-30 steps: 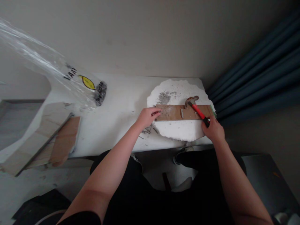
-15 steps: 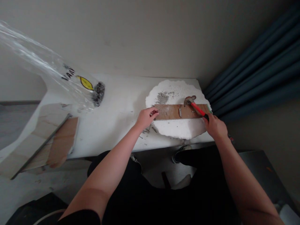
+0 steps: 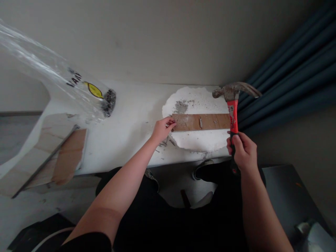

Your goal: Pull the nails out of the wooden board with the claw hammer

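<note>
My right hand [image 3: 245, 150] is closed around the black grip of a claw hammer [image 3: 233, 113], which has a red handle and a worn metal head. The hammer stands upright, raised above the right end of a wooden board [image 3: 193, 122]. My left hand [image 3: 164, 129] lies at the board's left end, fingertips pinched together; what they hold is too small to make out. Beside them the board's surface has many small holes. A short pale piece [image 3: 201, 122] sits near its middle. Under the board is a rough-edged white slab [image 3: 199, 140]. Several loose nails [image 3: 165, 142] lie below my left hand.
The white table [image 3: 128, 133] runs along the wall. Clear plastic wrap [image 3: 86, 87] with a yellow mark stands at left, near wooden planks [image 3: 69, 157]. A blue curtain [image 3: 294, 77] hangs at right, above a dark surface [image 3: 286, 189]. Grey debris [image 3: 181, 106] is on the slab.
My right hand has lifted the hammer off the board and turned it upright, its head now higher and further right. My left hand has stayed at the board's left end.
</note>
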### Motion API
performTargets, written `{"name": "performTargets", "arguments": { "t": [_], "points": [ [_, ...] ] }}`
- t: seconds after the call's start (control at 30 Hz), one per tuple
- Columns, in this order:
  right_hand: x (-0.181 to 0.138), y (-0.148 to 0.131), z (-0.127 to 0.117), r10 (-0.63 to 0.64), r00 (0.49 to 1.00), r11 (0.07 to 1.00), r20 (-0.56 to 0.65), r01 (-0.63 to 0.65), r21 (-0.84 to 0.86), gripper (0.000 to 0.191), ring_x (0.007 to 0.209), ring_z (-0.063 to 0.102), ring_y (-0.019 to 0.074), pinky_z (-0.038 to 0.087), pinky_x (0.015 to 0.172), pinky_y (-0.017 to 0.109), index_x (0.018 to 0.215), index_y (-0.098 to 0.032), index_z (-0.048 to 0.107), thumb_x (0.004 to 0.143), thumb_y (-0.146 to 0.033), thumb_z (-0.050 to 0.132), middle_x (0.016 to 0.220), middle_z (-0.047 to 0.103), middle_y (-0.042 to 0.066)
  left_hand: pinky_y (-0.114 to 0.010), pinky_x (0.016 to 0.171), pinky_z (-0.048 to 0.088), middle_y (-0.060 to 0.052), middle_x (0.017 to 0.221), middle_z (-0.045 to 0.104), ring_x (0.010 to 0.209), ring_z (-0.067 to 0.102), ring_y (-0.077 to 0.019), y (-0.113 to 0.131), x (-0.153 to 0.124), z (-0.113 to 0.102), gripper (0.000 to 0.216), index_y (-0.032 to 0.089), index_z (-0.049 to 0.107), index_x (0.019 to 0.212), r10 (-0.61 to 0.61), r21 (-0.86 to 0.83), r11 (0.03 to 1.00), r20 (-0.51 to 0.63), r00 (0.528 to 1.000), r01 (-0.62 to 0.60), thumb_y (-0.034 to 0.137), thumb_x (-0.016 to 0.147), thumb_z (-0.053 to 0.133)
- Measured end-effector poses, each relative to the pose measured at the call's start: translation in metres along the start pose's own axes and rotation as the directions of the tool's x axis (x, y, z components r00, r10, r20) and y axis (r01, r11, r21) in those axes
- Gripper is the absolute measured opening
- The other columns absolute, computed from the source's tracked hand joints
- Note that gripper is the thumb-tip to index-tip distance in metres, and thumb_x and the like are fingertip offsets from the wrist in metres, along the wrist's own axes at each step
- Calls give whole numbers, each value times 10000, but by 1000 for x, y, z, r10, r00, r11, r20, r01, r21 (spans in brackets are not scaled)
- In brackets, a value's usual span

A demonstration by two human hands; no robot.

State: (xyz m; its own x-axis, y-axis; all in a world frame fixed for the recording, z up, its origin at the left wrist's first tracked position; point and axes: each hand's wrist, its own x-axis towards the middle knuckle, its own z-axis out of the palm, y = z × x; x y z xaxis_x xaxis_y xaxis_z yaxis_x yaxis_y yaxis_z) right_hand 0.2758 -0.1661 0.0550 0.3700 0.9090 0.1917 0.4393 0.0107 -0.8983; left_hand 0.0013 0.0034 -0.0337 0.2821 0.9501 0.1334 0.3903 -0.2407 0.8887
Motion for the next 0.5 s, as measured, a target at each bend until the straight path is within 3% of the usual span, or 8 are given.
{"name": "performTargets", "arguments": {
  "t": [0.37,0.5],
  "points": [
    [-6,14,5,86,993,994,83,-91,67,365,454,445,78,357,409,218,1034,-173,655,978,-511,530,691,554,-22,-279,787,544,-38,909,750,832,695,-160,-1,-3,0,142,192,692,959,42,31,999,0,999,-42,297,873,651],
    [-8,3,4,119,978,992,172,-125,20,356,459,440,81,353,399,216,1029,-182,625,986,-519,517,700,544,-23,-300,825,550,-43,926,759,847,708,-172,0,-3,1,126,205,700,966,59,75,995,12,998,-59,286,885,646]
  ]
}}
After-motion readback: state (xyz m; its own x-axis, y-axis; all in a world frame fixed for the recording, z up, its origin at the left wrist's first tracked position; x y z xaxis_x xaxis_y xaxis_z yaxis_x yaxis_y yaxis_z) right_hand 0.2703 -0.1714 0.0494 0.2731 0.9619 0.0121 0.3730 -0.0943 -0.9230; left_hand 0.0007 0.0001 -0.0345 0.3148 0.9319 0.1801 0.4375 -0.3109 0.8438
